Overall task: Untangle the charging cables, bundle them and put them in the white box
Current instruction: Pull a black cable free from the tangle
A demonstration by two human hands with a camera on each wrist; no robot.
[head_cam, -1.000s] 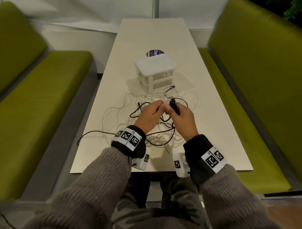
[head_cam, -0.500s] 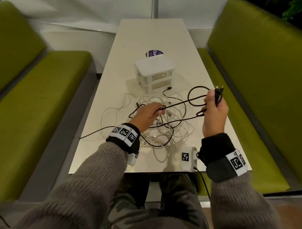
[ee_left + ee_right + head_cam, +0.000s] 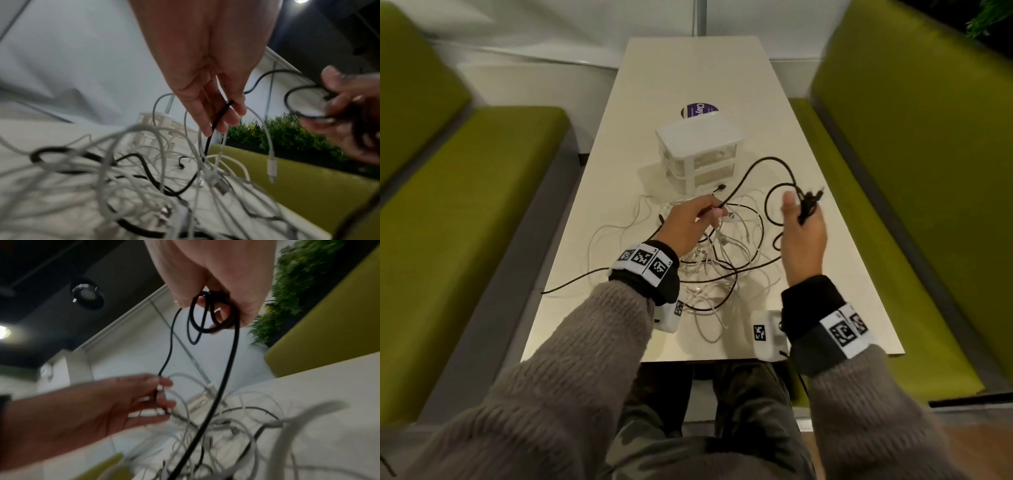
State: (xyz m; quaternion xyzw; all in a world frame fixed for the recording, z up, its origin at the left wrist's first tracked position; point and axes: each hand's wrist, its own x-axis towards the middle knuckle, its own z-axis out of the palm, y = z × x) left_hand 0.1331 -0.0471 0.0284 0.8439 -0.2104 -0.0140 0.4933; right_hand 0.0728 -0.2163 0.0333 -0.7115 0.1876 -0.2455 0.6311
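Observation:
A tangle of white and black charging cables (image 3: 717, 263) lies on the table in front of the white box (image 3: 698, 150), a small drawer unit. My left hand (image 3: 714, 212) pinches a black cable (image 3: 750, 171) just above the tangle; the left wrist view shows that black cable (image 3: 221, 113) running between the fingers. To the right, my raised right hand (image 3: 802, 209) grips coiled loops of the same cable, its plug ends (image 3: 813, 198) sticking out. Those loops (image 3: 213, 314) hang from the curled fingers in the right wrist view. A slack arc joins both hands.
The cream table (image 3: 835, 260) is narrow, with green benches on the left (image 3: 465, 212) and right (image 3: 914, 171). A purple round sticker (image 3: 698, 110) sits behind the box. One black cable end (image 3: 565, 284) trails off the table's left edge.
The hands were together over the tangle; my right hand pulled the black cable out to the right and has come back a little leftward. The stretch between the hands has gone slack.

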